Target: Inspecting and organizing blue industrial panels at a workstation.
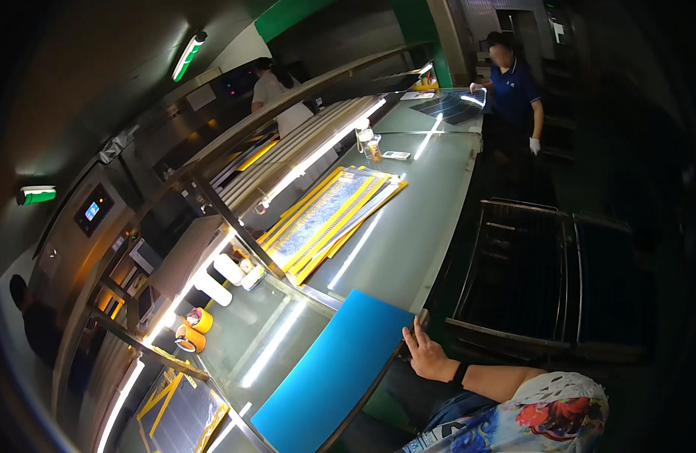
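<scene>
A smooth blue sheet [336,370] lies over the near edge of the glass-topped table [431,204]. My right hand [431,355] is at the sheet's right end, by the table edge. Its fingers are stretched out and apart, with nothing visible in the palm. Beside the fingertips is a small brownish piece [422,317] at the table's rim; whether the fingers touch it I cannot tell. A dark band [459,372] circles my right wrist. My left hand does not show.
Yellow-edged patterned sheets [329,219] are stacked farther along the table. Orange tape rolls [200,319] and white bottles [213,288] stand at left. A metal frame with lit tubes [325,155] runs overhead. Dark racks [514,272] stand right. A gloved person [512,90] handles a dark sheet [453,108].
</scene>
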`<action>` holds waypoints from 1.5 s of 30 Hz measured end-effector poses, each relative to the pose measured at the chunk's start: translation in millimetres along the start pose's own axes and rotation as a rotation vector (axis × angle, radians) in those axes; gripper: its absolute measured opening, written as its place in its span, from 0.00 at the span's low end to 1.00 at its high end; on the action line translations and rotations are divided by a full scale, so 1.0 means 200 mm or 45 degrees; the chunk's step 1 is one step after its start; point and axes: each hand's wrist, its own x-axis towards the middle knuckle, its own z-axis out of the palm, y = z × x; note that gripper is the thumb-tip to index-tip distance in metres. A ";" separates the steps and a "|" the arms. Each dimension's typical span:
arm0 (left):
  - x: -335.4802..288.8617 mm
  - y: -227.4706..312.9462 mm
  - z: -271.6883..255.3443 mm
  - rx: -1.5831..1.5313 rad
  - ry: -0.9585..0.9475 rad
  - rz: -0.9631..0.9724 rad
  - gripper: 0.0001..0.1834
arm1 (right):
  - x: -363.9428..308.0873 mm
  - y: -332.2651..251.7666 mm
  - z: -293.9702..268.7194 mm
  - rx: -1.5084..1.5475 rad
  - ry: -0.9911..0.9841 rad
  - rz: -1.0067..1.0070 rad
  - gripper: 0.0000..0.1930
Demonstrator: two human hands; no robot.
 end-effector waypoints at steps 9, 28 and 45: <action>-0.05 0.09 0.03 -0.092 0.014 -0.012 0.20 | 0.01 0.03 0.02 -0.023 0.028 0.001 0.38; -0.09 0.11 0.00 -0.197 0.051 0.026 0.20 | 0.00 0.01 0.01 0.009 0.026 -0.012 0.38; -0.14 0.09 0.02 -0.279 0.071 0.031 0.20 | 0.00 0.01 0.02 -0.002 0.017 -0.008 0.38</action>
